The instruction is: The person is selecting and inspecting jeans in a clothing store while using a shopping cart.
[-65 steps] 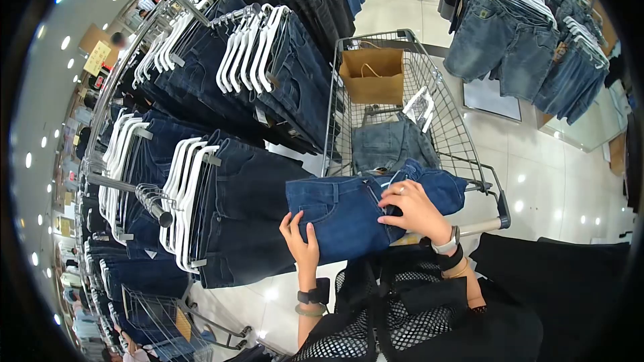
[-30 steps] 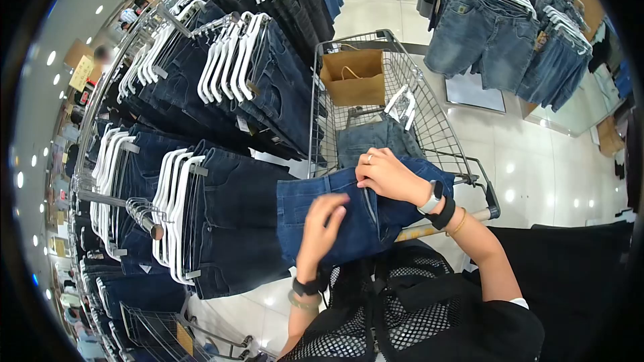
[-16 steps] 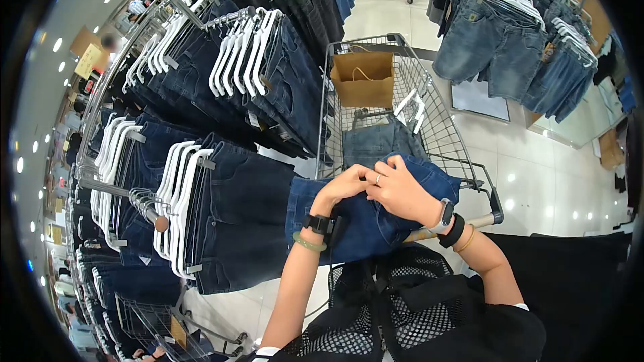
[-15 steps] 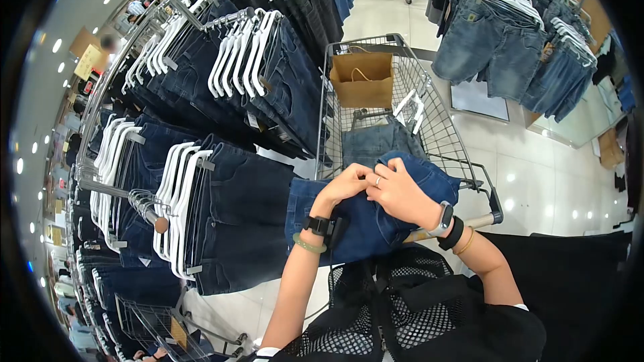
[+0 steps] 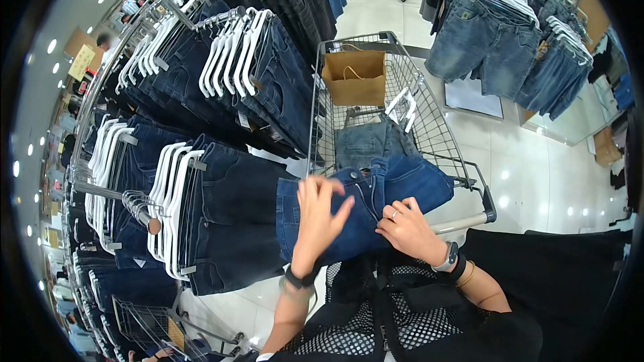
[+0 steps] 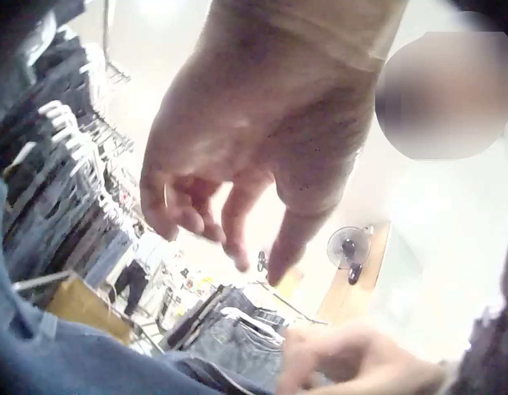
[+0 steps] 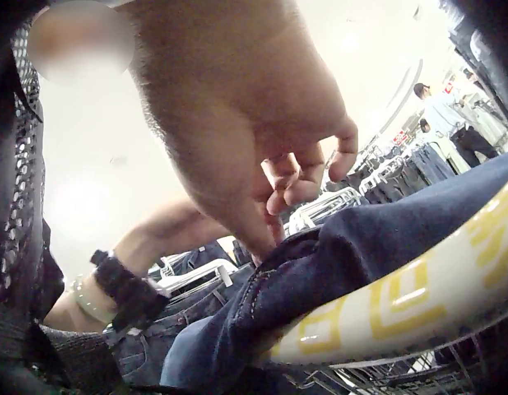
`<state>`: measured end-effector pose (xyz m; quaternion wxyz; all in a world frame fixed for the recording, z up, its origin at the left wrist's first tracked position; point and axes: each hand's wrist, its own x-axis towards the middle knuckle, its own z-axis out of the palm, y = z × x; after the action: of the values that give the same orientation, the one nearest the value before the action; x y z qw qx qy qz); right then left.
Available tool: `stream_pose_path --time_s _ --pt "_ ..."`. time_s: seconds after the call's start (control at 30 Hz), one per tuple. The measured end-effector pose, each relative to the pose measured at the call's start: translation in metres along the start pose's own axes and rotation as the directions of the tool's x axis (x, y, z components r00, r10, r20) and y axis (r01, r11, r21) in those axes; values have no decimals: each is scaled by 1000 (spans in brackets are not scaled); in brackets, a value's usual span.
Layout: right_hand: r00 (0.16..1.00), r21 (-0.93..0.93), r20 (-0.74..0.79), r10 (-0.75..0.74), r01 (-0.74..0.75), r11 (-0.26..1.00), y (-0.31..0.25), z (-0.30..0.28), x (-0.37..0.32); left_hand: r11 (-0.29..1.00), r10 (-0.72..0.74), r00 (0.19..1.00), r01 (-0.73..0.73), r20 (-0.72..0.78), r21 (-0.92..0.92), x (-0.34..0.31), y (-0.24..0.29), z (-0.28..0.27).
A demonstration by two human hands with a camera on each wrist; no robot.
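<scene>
Blue jeans point(image 5: 419, 184) lie across the rear of a shopping cart, over its handle point(image 5: 463, 223). Their metal button point(image 5: 354, 175) shows at the waistband, and a zipper point(image 5: 365, 201) runs down the fly, its edges parted near the top. At the lower end of the fly, my right hand point(image 5: 409, 231) pinches the denim between thumb and fingers; the right wrist view shows the jeans point(image 7: 336, 247) bunched there. My left hand point(image 5: 318, 218), blurred, hovers over the left part of the jeans, fingers apart and loosely bent, holding nothing in the left wrist view.
Inside the cart are a brown paper bag point(image 5: 355, 87), grey-blue jeans point(image 5: 362, 144) and a white hanger point(image 5: 402, 107). Dark jeans point(image 5: 241, 221) on a rack crowd the left side. Denim shorts point(image 5: 476, 47) hang at the right, and a second cart point(image 5: 151, 322) stands lower left.
Half a second ago both hands met at the waistband. Now my right hand is lower along the fly, and my left has drawn back to the left, uncovering the button and zipper.
</scene>
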<state>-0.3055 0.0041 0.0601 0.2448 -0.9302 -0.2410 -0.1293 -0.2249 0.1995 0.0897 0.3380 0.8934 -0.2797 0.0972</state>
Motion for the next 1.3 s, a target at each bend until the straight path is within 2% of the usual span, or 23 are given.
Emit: stream_pose_path --time_s 0.03,0.1,0.13,0.17,0.27,0.33,0.37,0.43,0.57,0.6,0.7,0.77,0.9,0.97,1.0,1.03,1.07,1.1,1.13,1.17,1.23,1.27,1.3 --pt "1000 2 -18 5 -5 1000 0 0 1 996 19 991 -7 129 -93 -16 1 -4" --pt "999 7 -33 0 1 1000 1 0 6 922 -46 875 222 482 -316 -42 15 8" --pt "999 -33 35 -34 36 999 3 0 12 950 57 920 70 389 -305 -50 17 25" --pt "993 -68 102 -64 71 995 4 0 16 961 -40 913 146 407 -234 -52 26 33" --pt "979 -97 147 -140 155 983 14 5 31 969 -141 950 190 279 -157 -63 22 65" --pt "960 -108 209 -186 212 971 15 2 39 969 -243 958 245 155 5 -63 26 72" --pt "961 -114 202 -189 214 970 15 2 41 971 -236 960 238 149 7 -62 27 73" --pt "937 -75 272 -219 247 966 16 7 44 937 -347 927 350 143 2 -62 27 74" --pt "935 -83 222 -275 300 951 27 11 52 933 -341 931 353 132 -76 -62 20 78" --pt "920 -150 302 -250 304 941 31 7 57 921 -342 927 363 154 -141 -63 17 78" --pt "975 -269 133 -178 208 940 69 17 82 910 -317 922 362 222 -202 -65 22 72" --pt "991 -175 124 -43 65 982 90 22 90 953 -197 973 220 123 -210 -67 22 74" --pt "984 -212 163 -78 112 971 80 41 85 944 -161 967 210 199 -255 -68 16 71" --pt "982 -206 174 -71 106 973 78 40 85 905 -105 948 216 301 -366 -65 9 58" --pt "981 -206 182 -68 106 973 79 36 87 802 -199 902 375 384 -465 -63 5 47" --pt "980 -209 188 -70 109 972 80 30 89 787 -216 915 370 341 -494 -58 -2 36" --pt "980 -36 197 -11 19 999 81 23 89 867 -195 935 305 296 -393 -49 -10 20" --pt "975 136 219 43 -74 988 84 17 90 966 -76 982 116 176 -232 -43 -30 12" --pt "982 173 182 51 -83 982 99 24 87 982 -98 983 120 152 -143 -36 -39 -5" --pt "966 170 241 96 -139 975 105 15 87 995 -101 991 103 92 -11 -37 -62 -12" --pt "901 228 431 45 -157 961 145 20 78 951 -242 967 220 83 215 -41 -108 -21" --pt "826 359 564 -19 -224 906 151 14 78 946 -323 931 325 168 16 -40 -121 -29" --pt "829 359 559 -18 -222 907 156 18 76 887 -375 887 428 270 -173 -35 -132 -36"
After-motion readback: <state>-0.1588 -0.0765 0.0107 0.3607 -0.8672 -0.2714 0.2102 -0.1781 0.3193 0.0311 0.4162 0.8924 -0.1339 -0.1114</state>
